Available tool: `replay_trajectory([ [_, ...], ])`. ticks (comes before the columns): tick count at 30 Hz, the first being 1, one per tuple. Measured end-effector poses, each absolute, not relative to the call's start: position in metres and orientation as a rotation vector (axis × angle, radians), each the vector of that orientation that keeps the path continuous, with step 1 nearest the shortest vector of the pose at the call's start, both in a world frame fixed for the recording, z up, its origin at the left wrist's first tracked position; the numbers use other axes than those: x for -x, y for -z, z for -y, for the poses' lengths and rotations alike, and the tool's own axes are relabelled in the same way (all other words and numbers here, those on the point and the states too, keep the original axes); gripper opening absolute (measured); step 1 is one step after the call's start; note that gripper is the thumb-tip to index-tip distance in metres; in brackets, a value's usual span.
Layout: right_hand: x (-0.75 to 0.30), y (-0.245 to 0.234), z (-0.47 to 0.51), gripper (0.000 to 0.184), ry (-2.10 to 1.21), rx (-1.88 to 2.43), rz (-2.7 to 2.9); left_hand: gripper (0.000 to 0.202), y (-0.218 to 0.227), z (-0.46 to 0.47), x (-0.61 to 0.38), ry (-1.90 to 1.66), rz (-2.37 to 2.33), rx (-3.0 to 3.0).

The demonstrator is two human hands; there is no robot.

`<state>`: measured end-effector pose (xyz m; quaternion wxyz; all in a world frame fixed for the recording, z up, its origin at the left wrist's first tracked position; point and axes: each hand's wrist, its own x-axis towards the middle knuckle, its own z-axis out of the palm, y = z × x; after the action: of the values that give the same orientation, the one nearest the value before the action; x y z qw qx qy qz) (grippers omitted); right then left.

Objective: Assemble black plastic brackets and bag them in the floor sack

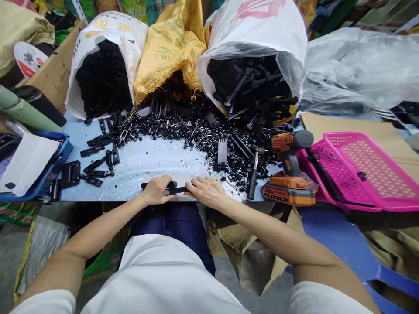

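Between my two hands lies a slim black plastic part [177, 190], held level at the table's front edge over a pale board [188, 178]. My left hand [159, 190] is closed over its left portion, where the fingers cover most of it. With fingertips pressed down, my right hand [205, 190] grips the right end. Just beyond spreads a heap of small black pieces with metal pins [183, 131]. Right of my right hand, a hammer [253, 174] with a dark handle lies on the table, and a flat grey toothed plate [222, 151] rests on the heap.
An orange cordless drill [288, 168] stands on the right beside pink baskets [369, 170]. White sacks [108, 26] [258, 26] and a yellow sack [170, 48] spill black parts at the back. Black clips [98, 173] and a blue basket [65, 150] are on the left.
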<state>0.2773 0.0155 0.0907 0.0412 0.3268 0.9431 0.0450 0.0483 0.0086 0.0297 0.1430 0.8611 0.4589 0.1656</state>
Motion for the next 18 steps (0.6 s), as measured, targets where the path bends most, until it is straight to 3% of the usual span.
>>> replay_trajectory([
  [7,-0.28,-0.074,-0.032,0.034,-0.188,-1.054,-2.928,0.041,-0.026,-0.009,-0.054,-0.497,-1.425,-2.395],
  [12,-0.301,-0.037,-0.049,0.038,0.018,-1.015,-3.055,0.05,-0.028,-0.054,-0.054,-0.348,-1.363,-2.279],
  [15,-0.31,-0.019,-0.046,0.038,0.149,-1.12,-3.105,0.036,-0.028,-0.118,-0.042,-0.503,-1.734,-2.079],
  [18,-0.31,-0.011,-0.044,0.037,0.244,-1.184,-3.087,0.036,-0.025,-0.173,-0.029,-0.464,-2.17,-1.875],
])
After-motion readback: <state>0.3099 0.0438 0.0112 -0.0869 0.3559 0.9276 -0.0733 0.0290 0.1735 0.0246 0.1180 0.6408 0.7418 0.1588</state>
